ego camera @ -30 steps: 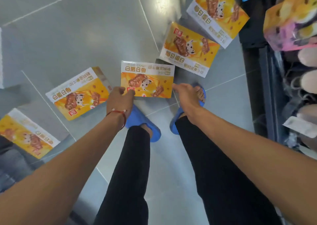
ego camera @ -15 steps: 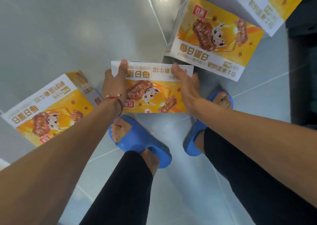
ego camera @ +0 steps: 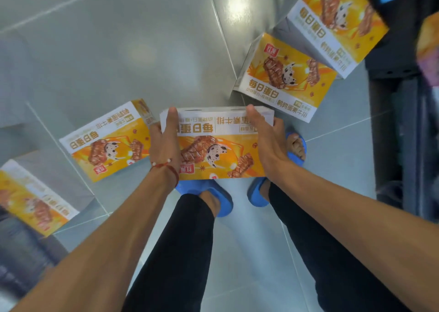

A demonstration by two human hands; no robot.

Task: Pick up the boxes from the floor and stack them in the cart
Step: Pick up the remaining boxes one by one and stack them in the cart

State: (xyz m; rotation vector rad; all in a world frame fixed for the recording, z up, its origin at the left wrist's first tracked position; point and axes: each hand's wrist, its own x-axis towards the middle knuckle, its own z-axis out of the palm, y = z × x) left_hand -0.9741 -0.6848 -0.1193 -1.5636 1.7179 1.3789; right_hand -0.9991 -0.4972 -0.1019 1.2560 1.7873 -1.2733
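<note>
Nearest, below the forearms, two blue foam slippers (ego camera: 215, 198) stand on the grey tiled floor (ego camera: 118, 50). Just above them the flat orange-and-white cardboard snack box (ego camera: 218, 150) is held level. Its near edge covers the toes of one slipper, so I judge it to be clear of the floor. The left hand (ego camera: 164, 143) and the right hand (ego camera: 268, 143) clamp its two short ends. The fingers (ego camera: 172, 121) are holding the box: thumbs flat on the printed top, the rest wrapped round the ends with their tips hidden.

To lift it well, press evenly from both sides so the box stays level. Raise it straight up before turning, then swing it right toward the dark metal frame (ego camera: 392, 121), which is probably the cart. Two matching boxes (ego camera: 285, 78) lie beyond on the right, near that path, so carry it above them. Two further boxes (ego camera: 107, 143) lie to the left, away from it.
</note>
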